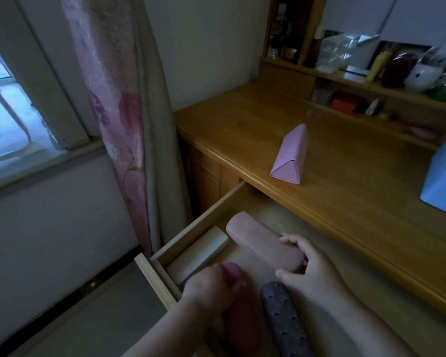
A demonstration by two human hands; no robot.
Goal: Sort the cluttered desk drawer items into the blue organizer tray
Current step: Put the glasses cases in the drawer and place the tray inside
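The wooden drawer (201,217) stands pulled out under the desk. Inside it my right hand (309,269) grips the near end of a long pale pink case (258,238), thumb below and fingers over the top. My left hand (211,287) curls round a darker magenta case (240,320) at the drawer's front. A grey dotted case (283,320) lies between my forearms. A cream box (198,253) sits along the drawer's left wall. The blue organizer tray (443,181) stands on the desk at the far right, cut off by the frame.
A pink triangular case (291,155) lies on the wooden desk top (255,119). Shelves at the back right hold bottles, a mug and small boxes. A floral curtain (113,112) and a window are to the left of the desk.
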